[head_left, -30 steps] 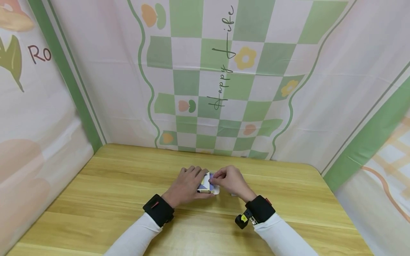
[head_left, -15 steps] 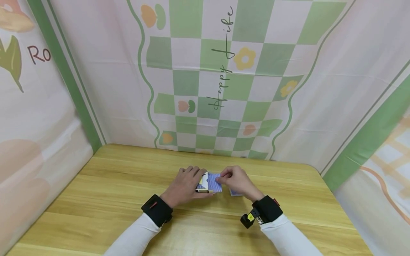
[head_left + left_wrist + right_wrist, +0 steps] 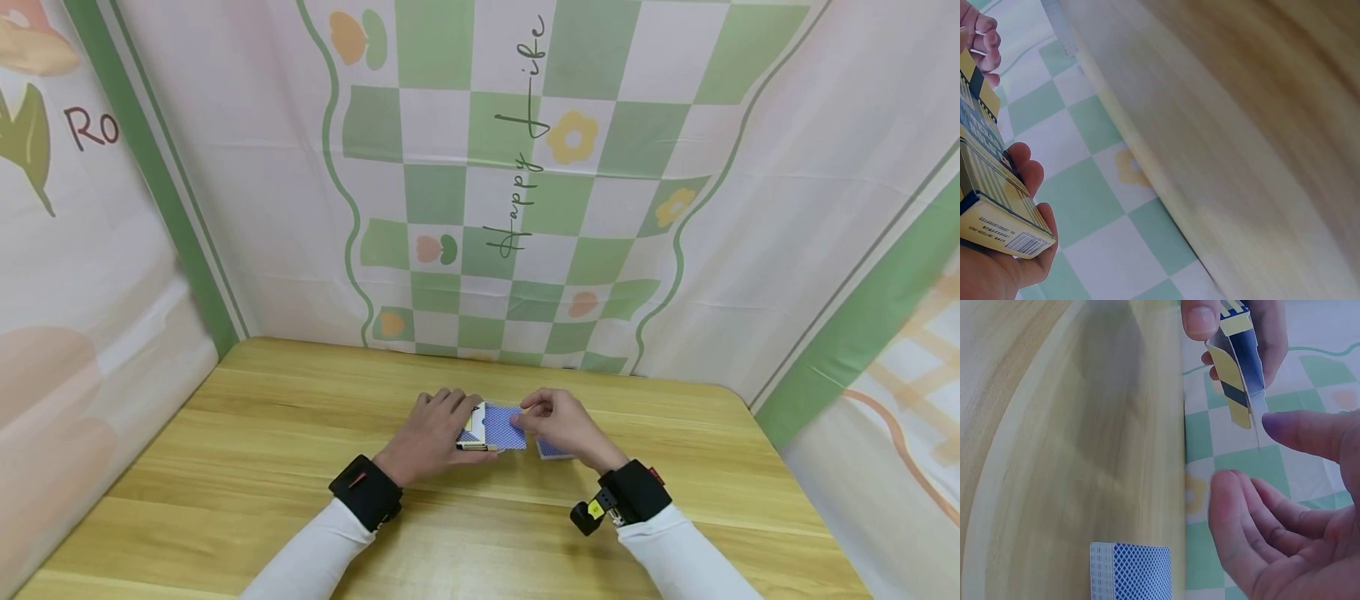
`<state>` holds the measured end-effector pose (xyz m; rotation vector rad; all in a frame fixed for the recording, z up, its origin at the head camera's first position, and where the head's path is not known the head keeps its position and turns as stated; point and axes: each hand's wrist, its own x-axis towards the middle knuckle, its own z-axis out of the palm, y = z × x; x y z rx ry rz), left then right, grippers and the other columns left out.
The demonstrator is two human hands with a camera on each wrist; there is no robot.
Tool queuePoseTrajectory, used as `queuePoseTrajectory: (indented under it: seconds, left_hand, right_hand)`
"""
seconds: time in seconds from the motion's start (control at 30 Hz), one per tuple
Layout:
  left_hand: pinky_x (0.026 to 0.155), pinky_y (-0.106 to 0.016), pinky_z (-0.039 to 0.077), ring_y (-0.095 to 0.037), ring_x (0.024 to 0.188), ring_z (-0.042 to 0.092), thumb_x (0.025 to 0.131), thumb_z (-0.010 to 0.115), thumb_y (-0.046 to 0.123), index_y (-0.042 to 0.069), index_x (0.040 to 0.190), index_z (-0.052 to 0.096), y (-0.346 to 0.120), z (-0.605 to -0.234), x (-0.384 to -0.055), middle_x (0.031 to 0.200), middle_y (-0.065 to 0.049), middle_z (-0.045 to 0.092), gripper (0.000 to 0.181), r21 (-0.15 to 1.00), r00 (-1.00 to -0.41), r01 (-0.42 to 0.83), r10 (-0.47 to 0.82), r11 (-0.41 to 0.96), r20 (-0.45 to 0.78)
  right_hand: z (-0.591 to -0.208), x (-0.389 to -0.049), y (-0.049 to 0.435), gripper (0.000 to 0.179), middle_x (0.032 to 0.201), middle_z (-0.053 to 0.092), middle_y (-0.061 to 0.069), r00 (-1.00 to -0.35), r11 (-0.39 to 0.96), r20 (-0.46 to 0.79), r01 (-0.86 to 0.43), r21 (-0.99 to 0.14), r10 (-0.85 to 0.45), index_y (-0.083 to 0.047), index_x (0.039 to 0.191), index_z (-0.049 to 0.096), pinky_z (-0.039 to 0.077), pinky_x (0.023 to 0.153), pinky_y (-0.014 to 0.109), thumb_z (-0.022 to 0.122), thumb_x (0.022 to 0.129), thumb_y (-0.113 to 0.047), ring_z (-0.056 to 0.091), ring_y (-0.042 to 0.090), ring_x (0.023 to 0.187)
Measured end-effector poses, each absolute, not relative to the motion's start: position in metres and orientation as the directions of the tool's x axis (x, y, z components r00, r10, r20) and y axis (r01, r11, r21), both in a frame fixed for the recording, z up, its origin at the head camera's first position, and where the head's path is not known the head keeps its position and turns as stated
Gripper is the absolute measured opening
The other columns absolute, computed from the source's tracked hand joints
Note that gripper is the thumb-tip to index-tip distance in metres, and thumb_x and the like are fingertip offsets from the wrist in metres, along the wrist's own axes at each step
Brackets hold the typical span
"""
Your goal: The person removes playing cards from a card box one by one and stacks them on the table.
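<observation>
My left hand [image 3: 427,437] grips a yellow and navy playing-card box [image 3: 1007,212], fingers and thumb around its sides. From the box's open right end sticks out a playing card [image 3: 504,427] with a blue patterned back. In the right wrist view, the box's yellow flap [image 3: 1233,394] hangs beside the card. My right hand [image 3: 562,423] has its thumb against the card's face near the outer end. Its other fingers are loosely bent, apart from the thumb. A stack of blue-backed cards [image 3: 1141,572] lies on the table, partly hidden under the right wrist in the head view.
The wooden table [image 3: 300,517] spreads all around the hands. A patterned curtain [image 3: 442,192] hangs along its far edge, with more cloth at both sides. Each wrist wears a black band [image 3: 367,490], and a small camera [image 3: 587,517] hangs from the right one.
The card has slid rightward out of the box while my right hand moved right. More of the card stack shows beneath the right hand. My left hand has shifted slightly left with the box.
</observation>
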<state>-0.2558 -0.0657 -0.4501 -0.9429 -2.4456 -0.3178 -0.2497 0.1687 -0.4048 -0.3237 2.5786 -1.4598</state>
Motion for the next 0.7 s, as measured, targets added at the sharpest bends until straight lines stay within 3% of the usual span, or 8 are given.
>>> queuePoseTrajectory:
  seconds: [0.13, 0.27, 0.43, 0.7]
  left_hand:
    - [0.071, -0.037, 0.038, -0.018, 0.095, 0.05, 0.074, 0.052, 0.073, 0.015, 0.124, 0.05, -0.066, -0.45, -0.256, 0.107, -0.001, 0.054, 0.077, 0.039, -0.639, 0.681, 0.567, 0.731, 0.52]
    - [0.072, -0.038, 0.038, -0.018, 0.095, 0.049, 0.074, 0.052, 0.073, 0.015, 0.125, 0.049, -0.066, -0.45, -0.256, 0.108, -0.002, 0.054, 0.077, 0.035, -0.638, 0.682, 0.571, 0.731, 0.516]
    - [0.071, -0.038, 0.038, -0.019, 0.094, 0.05, 0.074, 0.053, 0.072, 0.015, 0.124, 0.05, -0.066, -0.45, -0.256, 0.108, -0.002, 0.054, 0.077, 0.028, -0.63, 0.687, 0.575, 0.726, 0.522]
    - [0.072, -0.037, 0.039, -0.019, 0.096, 0.049, 0.076, 0.047, 0.075, 0.014, 0.126, 0.049, -0.067, -0.449, -0.257, 0.109, -0.003, 0.054, 0.079, -0.014, -0.619, 0.691, 0.601, 0.722, 0.506]
  right_hand:
    - [-0.406, -0.251, 0.169, 0.042, 0.096, 0.059, 0.009, -0.964, 0.486, -0.02, -0.116, -0.866, -0.265, -0.003, 0.114, 0.054, 0.048, 0.072, 0.039, 0.068, 0.082, -0.027, 0.059, 0.024, 0.083]
    - [-0.405, -0.254, 0.171, 0.037, 0.104, 0.06, 0.005, -0.946, 0.548, 0.1, -0.263, -0.794, -0.309, -0.011, 0.113, 0.059, 0.046, 0.075, 0.032, 0.067, 0.083, -0.031, 0.058, 0.019, 0.092]
    - [-0.398, -0.258, 0.173, 0.04, 0.115, 0.058, 0.003, -0.851, 0.532, 0.202, -0.471, -0.703, -0.485, -0.011, 0.114, 0.059, 0.042, 0.087, 0.039, 0.069, 0.08, -0.029, 0.053, 0.022, 0.108]
    - [-0.389, -0.258, 0.17, 0.048, 0.123, 0.053, -0.001, -0.732, 0.566, 0.153, -0.625, -0.537, -0.664, -0.016, 0.113, 0.063, 0.041, 0.088, 0.04, 0.075, 0.072, -0.038, 0.045, 0.019, 0.117]
